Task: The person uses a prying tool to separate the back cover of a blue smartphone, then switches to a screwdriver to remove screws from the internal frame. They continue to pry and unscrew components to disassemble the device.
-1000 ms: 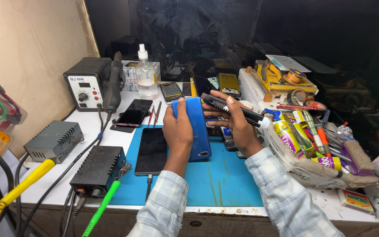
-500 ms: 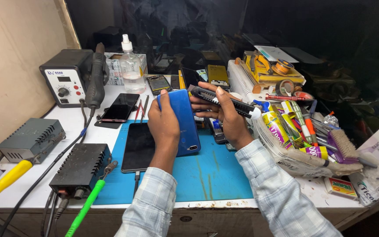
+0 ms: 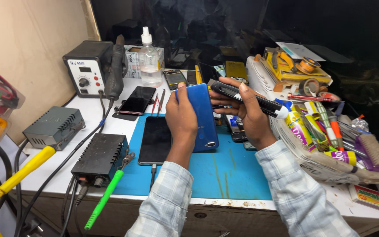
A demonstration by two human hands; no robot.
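Head view: left hand (image 3: 181, 119) wrapped round the blue phone (image 3: 202, 117), fingers pressed on its far edge, back cover up and tilted over the blue mat (image 3: 224, 171); right hand (image 3: 247, 109) closed on a black utility knife (image 3: 245, 95), thumb on top, handle reaching toward the white glue tube (image 3: 287, 115). Judged best done slowly: keep the phone braced against the palm, bring the blade flat to the seam rather than steep, work from a corner, keep the left fingertips clear of the blade's path. Lying flat on the mat just beside the left wrist, a second dark phone (image 3: 155, 139) with a cable at its lower end.

Hidden or unclear: knife tip and blade behind the blue phone, so extended or retracted cannot be told; contact with the seam not visible; phone's screen side turned away; dark clutter behind hard to read; right-hand tool heap partly cut off.
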